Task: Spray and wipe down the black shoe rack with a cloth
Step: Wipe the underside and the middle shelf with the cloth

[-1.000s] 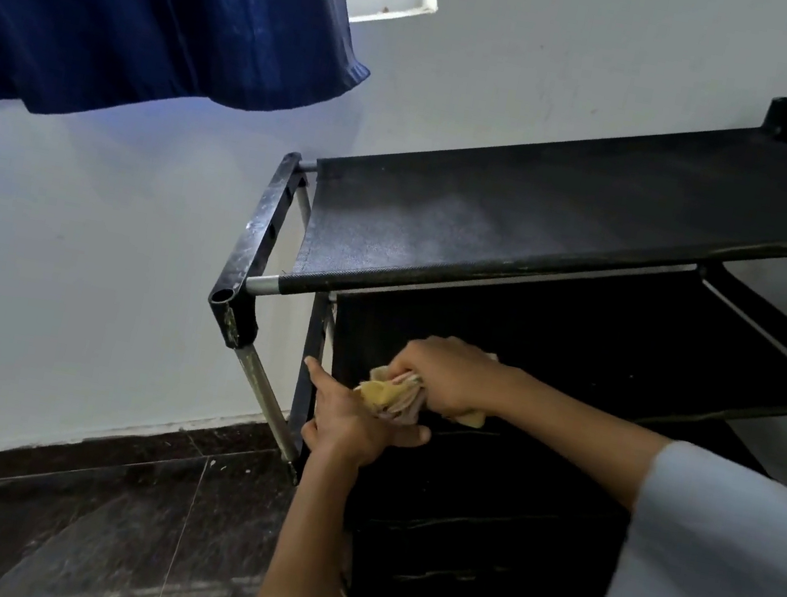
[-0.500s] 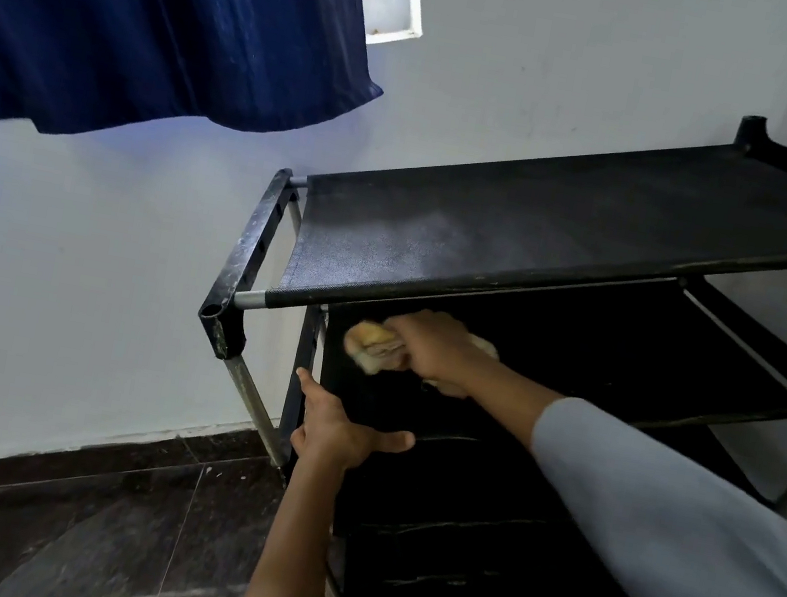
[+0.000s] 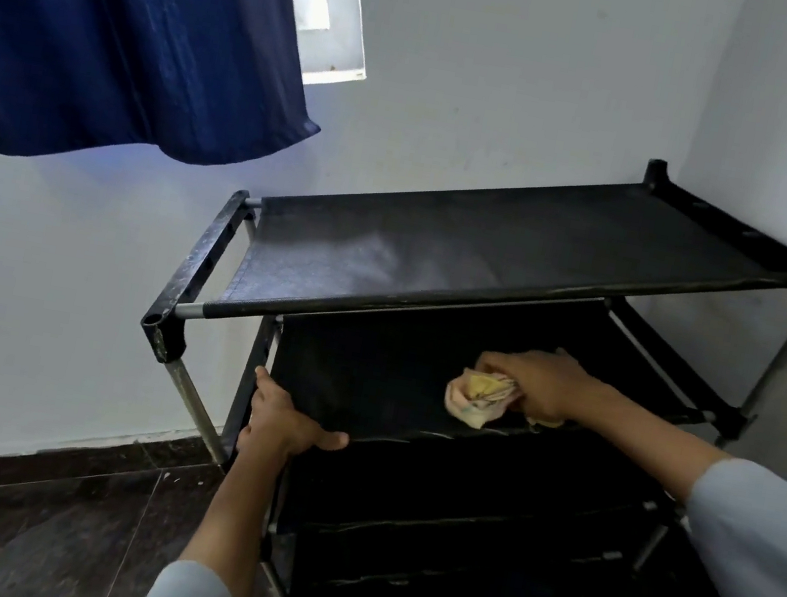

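The white plastered wall (image 3: 521, 85) and the dark polished stone floor (image 3: 33, 509) framed the corner, and a dark blue fabric curtain (image 3: 115, 17) hung over a white-framed window (image 3: 332, 27) at upper left. Against the wall stood the black fabric-and-metal-tube shoe rack (image 3: 492, 257), its long axis running left to right, several tiers deep; the top tier looked greyish, perhaps with dust or spray, though that could not be told.

The left hand (image 3: 285, 421) gripped the left front corner of the second tier, fingers wrapped over the side bar and thumb laid along the front edge, apparently steadying the frame. The right hand (image 3: 533, 387) reached in under the top tier and held a crumpled pale yellow cloth (image 3: 476, 398) bunched in curled fingers, pressed onto the second tier near its front edge, right of centre.

The unwiped run of that tier seemingly lay to the left of the cloth, toward the left hand, and back toward the wall, so a stroke would follow the shelf's length. The right hand was the nearer one. The top tier's front bar hung close above the knuckles, the likeliest thing to catch. No spray bottle was visible.
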A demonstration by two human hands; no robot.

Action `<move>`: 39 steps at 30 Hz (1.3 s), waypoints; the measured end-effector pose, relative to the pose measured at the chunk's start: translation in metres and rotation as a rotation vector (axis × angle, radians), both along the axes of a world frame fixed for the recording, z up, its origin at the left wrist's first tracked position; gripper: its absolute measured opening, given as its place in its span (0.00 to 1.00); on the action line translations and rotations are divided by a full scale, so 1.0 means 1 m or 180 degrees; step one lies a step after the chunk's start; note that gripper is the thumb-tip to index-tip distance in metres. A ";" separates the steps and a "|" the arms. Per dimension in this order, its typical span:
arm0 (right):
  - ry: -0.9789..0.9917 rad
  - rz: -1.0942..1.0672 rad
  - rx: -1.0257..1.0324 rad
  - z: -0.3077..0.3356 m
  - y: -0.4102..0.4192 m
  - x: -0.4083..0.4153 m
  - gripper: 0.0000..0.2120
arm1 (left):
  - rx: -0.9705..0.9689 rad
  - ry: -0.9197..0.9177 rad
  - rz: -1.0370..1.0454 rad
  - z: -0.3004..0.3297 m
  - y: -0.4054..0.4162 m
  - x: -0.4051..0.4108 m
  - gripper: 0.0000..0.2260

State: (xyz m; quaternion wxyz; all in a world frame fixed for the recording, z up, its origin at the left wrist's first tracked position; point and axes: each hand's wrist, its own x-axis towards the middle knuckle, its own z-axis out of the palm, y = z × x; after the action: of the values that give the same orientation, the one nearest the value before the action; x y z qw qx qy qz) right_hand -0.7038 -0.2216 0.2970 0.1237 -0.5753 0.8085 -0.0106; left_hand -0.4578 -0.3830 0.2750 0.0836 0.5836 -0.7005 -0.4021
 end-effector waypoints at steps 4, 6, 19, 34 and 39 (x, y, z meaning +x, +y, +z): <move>0.0111 -0.0576 -0.0293 -0.012 0.001 -0.012 0.25 | -0.0307 -0.0100 -0.0656 0.011 0.020 -0.033 0.63; 0.0316 -0.0457 -0.0208 -0.014 -0.008 -0.006 0.23 | -0.0208 -0.0053 -0.0888 0.009 0.032 -0.056 0.62; 0.0042 0.0075 -0.0852 -0.033 -0.076 0.024 0.08 | 0.0190 -0.0881 -0.1138 -0.013 0.033 -0.088 0.64; 0.0288 0.0320 0.0029 -0.005 -0.006 -0.003 0.14 | -0.0129 -0.0901 -0.1219 -0.004 0.049 -0.079 0.63; 0.0552 -0.0241 -0.0399 -0.027 -0.033 -0.029 0.11 | -0.0001 -0.0928 -0.1275 -0.002 0.044 -0.081 0.62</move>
State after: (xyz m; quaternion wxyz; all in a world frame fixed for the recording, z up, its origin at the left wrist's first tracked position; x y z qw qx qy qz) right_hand -0.7329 -0.2550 0.2705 0.0166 -0.5497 0.8350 -0.0160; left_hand -0.5385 -0.3388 0.2726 -0.0996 0.4850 -0.8069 -0.3221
